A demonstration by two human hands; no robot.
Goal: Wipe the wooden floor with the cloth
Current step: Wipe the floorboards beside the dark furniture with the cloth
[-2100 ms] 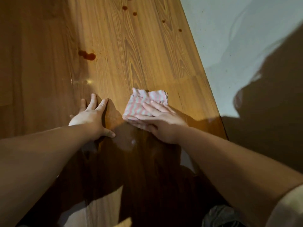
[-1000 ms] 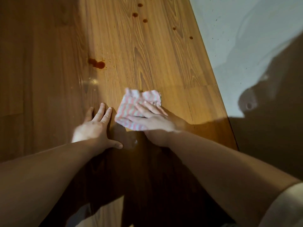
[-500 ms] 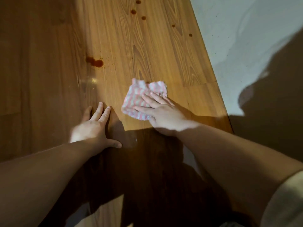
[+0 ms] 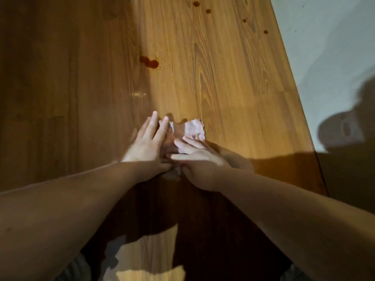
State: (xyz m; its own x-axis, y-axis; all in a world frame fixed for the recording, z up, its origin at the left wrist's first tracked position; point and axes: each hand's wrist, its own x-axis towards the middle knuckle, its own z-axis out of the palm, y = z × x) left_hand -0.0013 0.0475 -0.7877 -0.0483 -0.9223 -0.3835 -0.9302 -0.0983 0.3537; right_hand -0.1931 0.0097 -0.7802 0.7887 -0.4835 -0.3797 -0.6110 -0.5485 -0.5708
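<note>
Pressing cloth flat w/ straight fingers, right hand; left hand just beside, fingers straight on floor; red spots far left.

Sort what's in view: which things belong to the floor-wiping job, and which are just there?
Job: striped cloth, right hand pressing it, left hand flat beside it, wooden floor, dark red spots on it.
Just there: pale surface at right, shadow on it.

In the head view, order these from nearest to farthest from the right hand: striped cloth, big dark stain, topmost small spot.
1. striped cloth, pressed under the right hand
2. big dark stain, ahead and left
3. topmost small spot, far ahead
</note>
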